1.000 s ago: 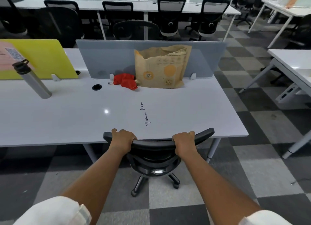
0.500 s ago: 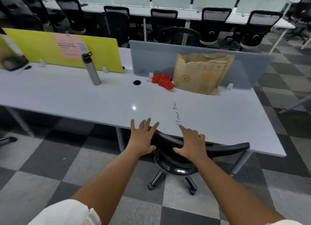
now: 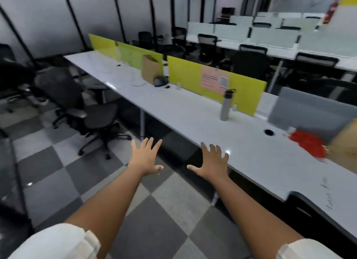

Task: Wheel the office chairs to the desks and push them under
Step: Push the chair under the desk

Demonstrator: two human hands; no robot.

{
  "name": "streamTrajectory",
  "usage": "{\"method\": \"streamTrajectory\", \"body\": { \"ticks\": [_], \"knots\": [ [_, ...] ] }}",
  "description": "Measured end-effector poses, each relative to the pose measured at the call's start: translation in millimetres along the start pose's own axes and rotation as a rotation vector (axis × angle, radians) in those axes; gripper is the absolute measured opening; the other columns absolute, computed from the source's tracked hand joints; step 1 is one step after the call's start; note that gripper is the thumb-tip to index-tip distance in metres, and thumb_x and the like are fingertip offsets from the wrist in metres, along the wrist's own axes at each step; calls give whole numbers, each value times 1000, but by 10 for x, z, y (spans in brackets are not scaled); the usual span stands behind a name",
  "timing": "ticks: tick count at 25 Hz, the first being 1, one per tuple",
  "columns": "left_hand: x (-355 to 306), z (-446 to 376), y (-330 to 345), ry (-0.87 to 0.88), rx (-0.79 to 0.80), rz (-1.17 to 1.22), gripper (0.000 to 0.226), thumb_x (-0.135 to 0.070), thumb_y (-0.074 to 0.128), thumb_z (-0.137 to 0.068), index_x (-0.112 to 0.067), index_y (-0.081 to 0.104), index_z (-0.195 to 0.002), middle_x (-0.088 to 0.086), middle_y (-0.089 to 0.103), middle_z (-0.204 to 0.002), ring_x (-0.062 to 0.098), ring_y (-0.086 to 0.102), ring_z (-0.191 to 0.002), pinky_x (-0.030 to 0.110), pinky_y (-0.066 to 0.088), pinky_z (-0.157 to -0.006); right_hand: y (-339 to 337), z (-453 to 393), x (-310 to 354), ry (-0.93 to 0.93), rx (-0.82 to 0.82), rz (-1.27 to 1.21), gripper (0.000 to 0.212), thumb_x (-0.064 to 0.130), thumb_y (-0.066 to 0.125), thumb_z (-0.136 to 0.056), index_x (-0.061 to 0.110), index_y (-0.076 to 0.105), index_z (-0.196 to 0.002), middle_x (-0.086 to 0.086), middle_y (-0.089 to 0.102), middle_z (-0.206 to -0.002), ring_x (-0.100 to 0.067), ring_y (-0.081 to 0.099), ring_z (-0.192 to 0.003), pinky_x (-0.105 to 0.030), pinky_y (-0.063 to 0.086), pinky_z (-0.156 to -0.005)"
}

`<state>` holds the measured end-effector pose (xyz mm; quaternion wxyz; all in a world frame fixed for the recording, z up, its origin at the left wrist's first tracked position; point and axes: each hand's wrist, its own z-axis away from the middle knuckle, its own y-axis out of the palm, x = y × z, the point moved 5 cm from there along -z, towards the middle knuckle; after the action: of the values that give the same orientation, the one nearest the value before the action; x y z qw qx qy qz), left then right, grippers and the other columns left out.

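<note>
With one black office chair (image 3: 77, 106) standing loose on the checkered floor (image 3: 160, 226), well out from the long white desk (image 3: 193, 111) and off to the upper left. Seat turned toward the desk, backrest on the far left side, armrests out, wheeled base fully in the open. Lies ahead and to the left of both hands, so left hand (image 3: 145, 160) plainly the nearer. Left hand empty, fingers fanned wide, holding nothing, hovering over the floor. Right hand (image 3: 211, 165) likewise empty and spread, raised at the desk's near edge, touching nothing as far as can be judged. Another chair back (image 3: 307, 208) at lower right, tucked tight against the desk edge, looking finished. Next job, most likely: reach left for that free chair's backrest and roll it rightward to the desk. On the desktop, a steel bottle (image 3: 226, 106) by the yellow divider (image 3: 241, 88), a red cloth (image 3: 307, 143) farther right, a brown paper bag (image 3: 151, 69) farther along. More chairs parked at the rear rows, blurred.
</note>
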<state>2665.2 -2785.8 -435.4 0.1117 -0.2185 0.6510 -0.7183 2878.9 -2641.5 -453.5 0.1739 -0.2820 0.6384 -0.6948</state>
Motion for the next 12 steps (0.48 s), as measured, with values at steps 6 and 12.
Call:
{"method": "streamTrajectory", "body": {
  "ticks": [6,12],
  "knots": [
    [2086,254,167,-233,43,10,107,-75,53,-85,-29,-6,-162,8,4,-169,26,1,-156,68,3,-118,86,-712,2042,-192,-15,49,112,92,42,-73,29,12,-161,-11,29,-160,-34,23,-148,-65,26,-113],
    [3380,17,535,-384,107,44,105,-71,55,-88,-28,-5,-162,9,5,-169,28,0,-156,68,4,-118,363,-1526,3383,-318,-2,105,111,91,41,-75,28,12,-160,-11,31,-158,-35,27,-145,-65,28,-110]
  ]
}}
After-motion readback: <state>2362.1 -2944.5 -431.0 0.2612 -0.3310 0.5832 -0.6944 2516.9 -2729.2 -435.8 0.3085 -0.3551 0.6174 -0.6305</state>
